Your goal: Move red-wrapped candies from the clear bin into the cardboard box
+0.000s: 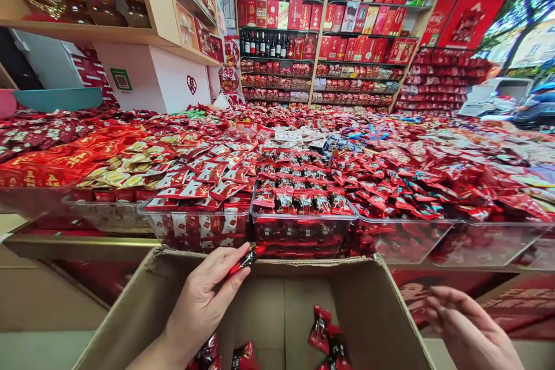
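Pinching a wrapped candy (244,260) between thumb and fingertips, the left hand (208,292) hangs over the cardboard box (362,298), left of its middle and near its far edge. The candy is small and glossy, its wrapper dark in the middle and red at the ends. Past the box's right wall, the right hand (470,326) is blurred, its fingers curled toward the thumb; whether the tips touch, I cannot tell.

The box's open top leaves room around the left hand, bounded by upright walls on the left, far and right sides. Inside, loose candies (323,332) lie in groups at left and right, with brown floor showing between.

Beyond the box's far edge, clear plastic bins form a barrier: red-and-white packets (212,173) behind its left part, black-and-red candies (303,202) behind its middle, red twist-wrapped sweets (390,185) behind its right. Farther back, wooden shelves (319,40) hold bottles and red gift boxes.
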Available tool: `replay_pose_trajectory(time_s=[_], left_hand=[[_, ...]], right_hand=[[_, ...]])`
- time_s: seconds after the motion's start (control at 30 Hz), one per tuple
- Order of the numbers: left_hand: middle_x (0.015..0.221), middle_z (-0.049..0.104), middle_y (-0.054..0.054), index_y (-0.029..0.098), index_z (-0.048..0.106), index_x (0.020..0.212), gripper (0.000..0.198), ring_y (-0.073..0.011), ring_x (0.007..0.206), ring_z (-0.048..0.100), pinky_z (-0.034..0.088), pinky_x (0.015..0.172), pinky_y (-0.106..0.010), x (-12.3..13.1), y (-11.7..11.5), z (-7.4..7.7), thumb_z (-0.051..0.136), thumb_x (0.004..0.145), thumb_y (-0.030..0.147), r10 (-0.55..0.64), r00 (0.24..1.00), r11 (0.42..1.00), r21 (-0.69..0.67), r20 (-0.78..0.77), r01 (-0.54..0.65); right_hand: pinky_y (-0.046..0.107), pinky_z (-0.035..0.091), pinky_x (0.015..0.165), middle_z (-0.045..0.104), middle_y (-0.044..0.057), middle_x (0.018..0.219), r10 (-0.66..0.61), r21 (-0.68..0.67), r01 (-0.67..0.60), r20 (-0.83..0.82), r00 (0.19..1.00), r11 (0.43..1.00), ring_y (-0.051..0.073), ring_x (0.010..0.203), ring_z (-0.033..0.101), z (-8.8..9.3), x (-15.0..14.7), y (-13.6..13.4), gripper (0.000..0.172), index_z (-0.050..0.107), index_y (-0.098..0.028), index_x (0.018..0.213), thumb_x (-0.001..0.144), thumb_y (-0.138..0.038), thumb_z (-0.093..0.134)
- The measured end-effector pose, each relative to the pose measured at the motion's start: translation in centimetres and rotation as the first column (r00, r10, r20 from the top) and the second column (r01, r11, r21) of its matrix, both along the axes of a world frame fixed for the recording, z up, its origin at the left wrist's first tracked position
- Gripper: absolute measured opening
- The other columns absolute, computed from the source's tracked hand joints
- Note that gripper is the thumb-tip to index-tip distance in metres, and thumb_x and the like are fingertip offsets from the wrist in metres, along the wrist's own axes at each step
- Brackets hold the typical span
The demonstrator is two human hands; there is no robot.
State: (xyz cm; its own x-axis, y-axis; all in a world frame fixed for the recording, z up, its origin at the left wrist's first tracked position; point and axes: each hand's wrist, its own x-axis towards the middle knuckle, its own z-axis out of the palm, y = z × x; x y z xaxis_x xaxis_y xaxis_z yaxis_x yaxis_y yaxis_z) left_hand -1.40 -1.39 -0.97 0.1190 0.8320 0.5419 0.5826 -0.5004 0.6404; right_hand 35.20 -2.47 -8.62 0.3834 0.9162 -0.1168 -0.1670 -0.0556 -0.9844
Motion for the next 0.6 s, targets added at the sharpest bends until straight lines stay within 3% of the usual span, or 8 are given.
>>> replay_pose_trajectory(time_s=[0.03,0.1,0.17,0.27,0.3,0.37,0.47,0.6], left_hand=[[0.096,0.062,0.000,0.028,0.054,0.112,0.037,-0.0137,0.088,0.059,0.046,0.078,-0.020,0.0,-0.1,0.1,0.054,0.076,0.016,-0.031,1.000,0.999,0.027,0.001,0.031],[0.096,0.061,-0.001,0.030,0.054,0.112,0.039,-0.0141,0.087,0.058,0.047,0.075,-0.021,0.2,-0.4,0.3,0.054,0.077,0.012,-0.091,0.995,0.993,0.070,-0.026,0.093],[0.098,0.059,-0.003,0.030,0.053,0.112,0.040,-0.0153,0.089,0.057,0.047,0.076,-0.023,0.3,-0.6,0.5,0.052,0.077,0.010,-0.128,0.988,0.984,0.109,-0.085,0.137],[0.104,0.057,-0.004,0.030,0.053,0.112,0.042,-0.0166,0.095,0.055,0.047,0.079,-0.025,0.6,-0.8,0.8,0.050,0.077,0.007,-0.151,0.975,0.969,0.168,-0.165,0.179],[0.107,0.056,-0.004,0.030,0.054,0.112,0.042,-0.0169,0.098,0.054,0.046,0.082,-0.026,0.7,-0.9,0.9,0.049,0.077,0.006,-0.155,0.974,0.968,0.171,-0.165,0.183],[0.117,0.051,-0.005,0.029,0.053,0.113,0.043,-0.0189,0.107,0.049,0.042,0.089,-0.029,0.9,-1.0,1.0,0.049,0.076,0.008,-0.156,0.983,0.981,0.099,-0.100,0.165],[0.125,0.048,-0.006,0.027,0.042,0.122,0.047,-0.0216,0.113,0.045,0.040,0.092,-0.033,1.4,-1.0,0.9,0.052,0.077,0.019,-0.128,0.967,0.969,-0.181,0.221,0.170],[0.087,0.070,-0.004,0.019,0.053,0.111,0.037,-0.0174,0.075,0.065,0.053,0.068,-0.026,1.9,-0.4,0.6,0.055,0.076,0.031,0.030,0.849,0.853,-0.456,0.527,0.253]], right_hand=[[0.027,0.046,0.048,0.058,0.006,0.074,0.061,0.044,-0.060,-0.037,0.997,0.997,0.016,0.060,0.053,2.2,-1.7,0.3,0.028,0.057,-0.030,0.075,0.052,-0.041,0.070],[0.020,0.041,0.042,0.058,0.004,0.068,0.346,0.019,-0.346,0.004,0.938,0.938,0.010,0.051,0.051,6.5,-6.0,0.8,0.025,0.057,-0.023,0.077,0.060,-0.038,0.067],[0.016,0.033,0.035,0.058,0.003,0.066,0.639,-0.043,-0.641,-0.046,0.768,0.767,0.007,0.045,0.048,9.7,-10.5,1.6,0.031,0.055,-0.018,0.082,0.066,-0.044,0.060],[0.014,0.032,0.033,0.059,0.004,0.066,0.832,-0.088,-0.853,-0.189,0.521,0.514,0.006,0.045,0.050,11.4,-15.5,3.5,0.038,0.051,-0.014,0.080,0.071,-0.050,0.052],[0.013,0.033,0.033,0.060,0.004,0.065,0.853,-0.072,-0.876,-0.202,0.481,0.477,0.006,0.045,0.050,11.3,-16.5,4.2,0.037,0.050,-0.013,0.077,0.071,-0.049,0.053],[0.013,0.033,0.034,0.060,0.004,0.063,0.863,-0.018,-0.874,-0.151,0.482,0.485,0.006,0.044,0.050,10.7,-17.6,5.2,0.034,0.048,-0.013,0.071,0.069,-0.046,0.056],[0.014,0.031,0.033,0.059,0.003,0.060,0.846,0.029,-0.846,0.016,0.533,0.533,0.006,0.042,0.049,9.8,-18.0,5.9,0.034,0.044,-0.014,0.066,0.069,-0.046,0.056],[0.015,0.031,0.036,0.059,0.002,0.061,0.837,0.068,-0.854,0.173,0.519,0.516,0.006,0.044,0.050,8.9,-18.0,5.9,0.033,0.045,-0.014,0.067,0.072,-0.046,0.051]])
